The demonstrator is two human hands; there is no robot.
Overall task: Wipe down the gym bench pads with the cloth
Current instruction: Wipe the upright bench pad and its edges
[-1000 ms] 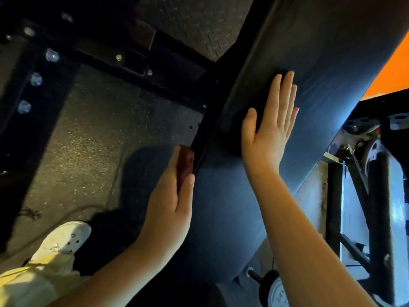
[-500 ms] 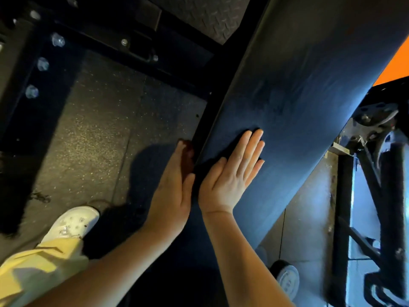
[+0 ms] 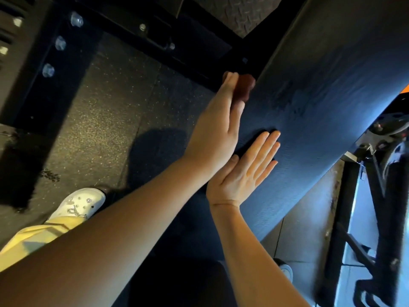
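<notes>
Bench pad (image 3: 321, 96): dark, long, running on a slant from top right down to the lower middle.
Floor (image 3: 106, 120): speckled black rubber on the pad's left.
Frame (image 3: 137, 29): black bolted steel beyond the floor, crossing behind the pad's upper edge.
Machine (image 3: 376, 196): dark bars crowding the pad's right side.
Left hand (image 3: 217, 125): fingers straight, pressing the cloth to the pad's left edge.
Right hand (image 3: 241, 173): open, flat on the pad, just beside the left wrist.
Shoe (image 3: 79, 203): white, on the floor under the left arm.
Cloth (image 3: 242, 88): dark reddish, bunched between the left fingers and the pad edge.
</notes>
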